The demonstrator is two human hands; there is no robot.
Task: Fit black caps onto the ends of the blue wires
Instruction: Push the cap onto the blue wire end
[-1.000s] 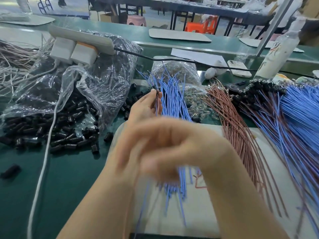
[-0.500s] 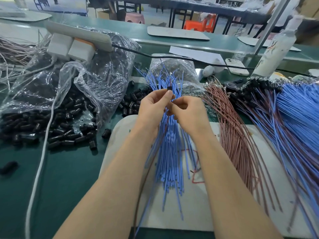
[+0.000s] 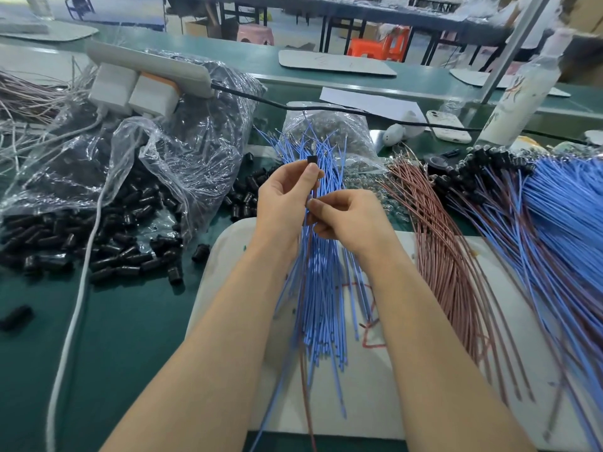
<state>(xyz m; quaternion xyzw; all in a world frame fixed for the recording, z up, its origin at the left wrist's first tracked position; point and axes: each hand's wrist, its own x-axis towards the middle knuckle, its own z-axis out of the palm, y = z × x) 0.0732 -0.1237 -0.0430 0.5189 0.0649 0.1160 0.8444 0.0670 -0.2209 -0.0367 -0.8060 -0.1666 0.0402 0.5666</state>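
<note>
Left hand (image 3: 287,194) pinches a cap (image 3: 311,159) at its fingertips; right hand (image 3: 352,220), fingers curled, pinches one of the blue wires (image 3: 321,288) just below, over the table's (image 3: 130,321) near edge.

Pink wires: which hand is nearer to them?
Right. The right hand, pinching a wire, is just left of the pink wires; the left hand, holding a cap, is farther left, beyond the right.

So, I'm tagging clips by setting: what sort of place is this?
Probably a wire assembly workshop: long green benches, sorted bundles of blue wires and brown wires, and a plastic bag spilling black caps.
</note>
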